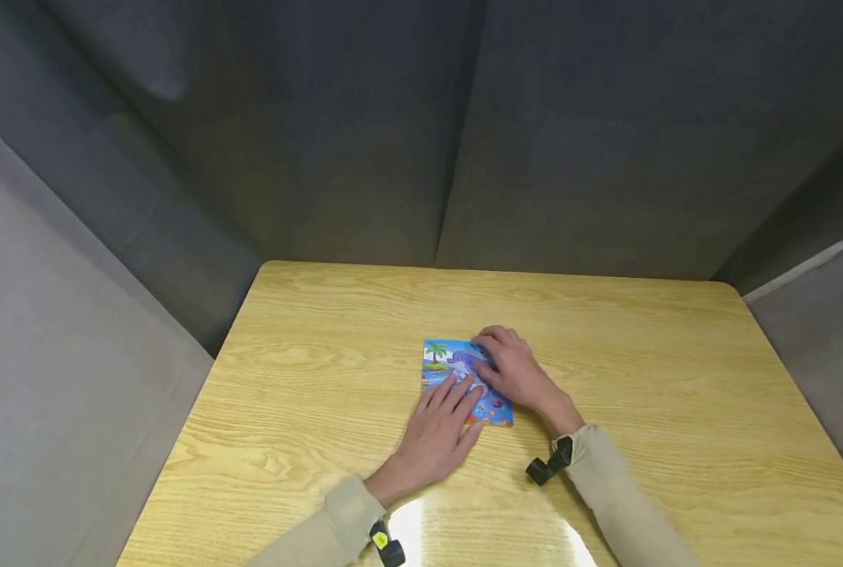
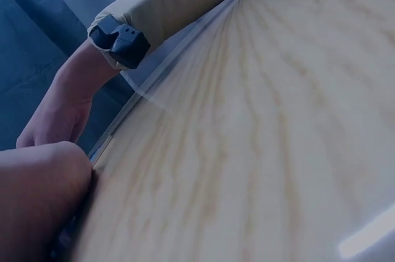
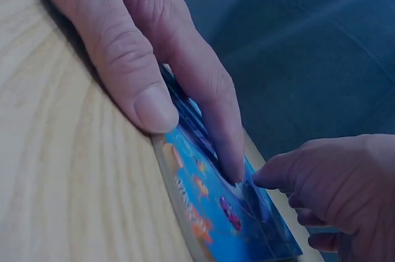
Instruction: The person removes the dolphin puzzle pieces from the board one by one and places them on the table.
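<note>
A thin square picture board (image 1: 492,409) with a dolphin, a palm tree and a blue sea lies flat on the table. My left hand (image 1: 436,437) lies across its lower left part, fingers straight and spread. From the right, my right hand (image 1: 514,370) rests over the upper right part, fingers gently bent, hiding that side. In the right wrist view, the right hand's index fingertip (image 3: 233,172) touches the picture, while its thumb is over the board's near side. The left hand (image 3: 339,181) reaches in across from it there. The left wrist view mostly shows tabletop, with the right hand (image 2: 58,110) beyond.
The wooden table (image 1: 308,354) runs back to a dark curtain (image 1: 336,142). Grey panels (image 1: 60,354) stand along its sides. A dark wrist camera (image 1: 549,461) sits on the right cuff, and another (image 1: 388,545) on the left. Light glares off the table's near part.
</note>
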`<act>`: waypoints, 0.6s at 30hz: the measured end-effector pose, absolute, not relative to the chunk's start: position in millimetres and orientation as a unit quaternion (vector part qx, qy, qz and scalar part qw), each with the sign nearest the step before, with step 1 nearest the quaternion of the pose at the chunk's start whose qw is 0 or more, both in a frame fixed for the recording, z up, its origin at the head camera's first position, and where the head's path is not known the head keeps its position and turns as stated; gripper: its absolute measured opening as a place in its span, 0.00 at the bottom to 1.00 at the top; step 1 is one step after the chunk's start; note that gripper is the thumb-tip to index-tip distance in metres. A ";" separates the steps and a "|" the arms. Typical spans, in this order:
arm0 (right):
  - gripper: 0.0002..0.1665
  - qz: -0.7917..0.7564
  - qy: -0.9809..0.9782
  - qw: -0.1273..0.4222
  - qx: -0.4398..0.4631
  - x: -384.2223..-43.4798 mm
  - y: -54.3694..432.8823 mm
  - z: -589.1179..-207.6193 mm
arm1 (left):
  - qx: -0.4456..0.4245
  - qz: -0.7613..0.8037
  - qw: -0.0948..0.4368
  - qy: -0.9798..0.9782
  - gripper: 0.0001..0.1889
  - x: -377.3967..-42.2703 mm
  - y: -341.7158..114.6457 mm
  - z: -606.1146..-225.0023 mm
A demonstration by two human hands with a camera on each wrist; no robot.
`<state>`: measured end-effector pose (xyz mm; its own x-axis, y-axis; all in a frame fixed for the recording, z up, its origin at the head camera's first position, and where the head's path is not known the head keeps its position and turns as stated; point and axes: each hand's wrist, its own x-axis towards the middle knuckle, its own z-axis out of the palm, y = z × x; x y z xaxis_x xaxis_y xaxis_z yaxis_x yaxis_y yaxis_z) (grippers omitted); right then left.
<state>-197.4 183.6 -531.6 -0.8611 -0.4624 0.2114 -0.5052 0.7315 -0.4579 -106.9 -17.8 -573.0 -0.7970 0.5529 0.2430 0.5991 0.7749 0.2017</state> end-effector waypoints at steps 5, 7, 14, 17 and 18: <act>0.23 0.264 -0.923 0.021 0.281 -201.4 177.9 -530.6 | -0.305 -0.120 0.094 -0.940 0.29 -108.5 -15.7 -576.6; 0.23 0.264 -0.920 0.009 0.289 -202.6 174.4 -531.7 | -0.302 -0.112 0.090 -0.942 0.29 -107.3 -15.0 -578.1; 0.24 0.289 -0.910 -0.017 0.298 -200.1 162.8 -537.0 | -0.308 -0.111 0.071 -0.942 0.29 -98.7 -17.5 -580.4; 0.24 0.292 -0.910 -0.028 0.294 -198.7 159.3 -537.1 | -0.313 -0.108 0.074 -0.941 0.29 -96.4 -19.6 -580.3; 0.24 0.292 -0.911 -0.031 0.291 -198.5 158.0 -536.6 | -0.314 -0.107 0.076 -0.940 0.29 -96.0 -19.8 -580.3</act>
<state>-198.5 158.0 -536.6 -0.8285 -0.5483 0.1141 -0.5126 0.6603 -0.5489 -96.0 -19.8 -580.3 -0.7909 0.5745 0.2110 0.6072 0.7797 0.1528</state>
